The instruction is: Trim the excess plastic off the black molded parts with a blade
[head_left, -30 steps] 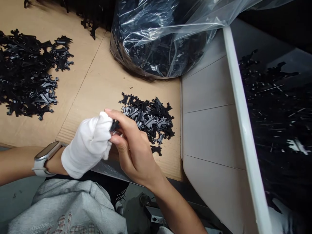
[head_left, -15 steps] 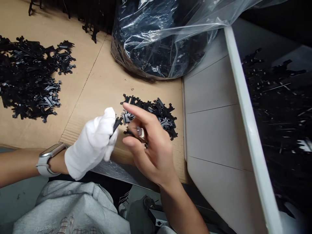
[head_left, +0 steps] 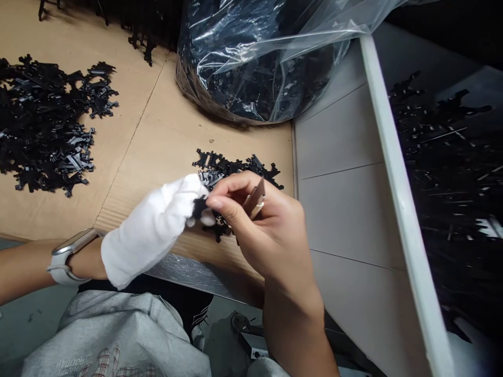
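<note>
My left hand (head_left: 151, 230), in a white glove, grips a small black plastic part (head_left: 199, 208) with toothed, branching edges. The thumb and forefinger of my right hand (head_left: 271, 230) are pinched at that part's right end, where the fingertips hide some of it. Tucked in the curled fingers of the same bare hand is a small knife (head_left: 256, 199), its pointed blade up and a pale piece below; most of its handle is out of sight. Just behind both hands lies a small pile of like black parts (head_left: 236, 167), partly covered by my right hand.
A larger heap of black parts (head_left: 47, 120) spreads on the cardboard-covered table (head_left: 133, 157) to the left. Behind stands a clear plastic bag (head_left: 255, 73) full of dark pieces. A pale box wall (head_left: 341, 204) rises on the right, with more black parts (head_left: 451, 157) beyond it.
My right hand has closed from spread fingers to a pinch at the black part. The part and my gloved left hand have shifted slightly right. The knife has turned, showing its blade upward.
</note>
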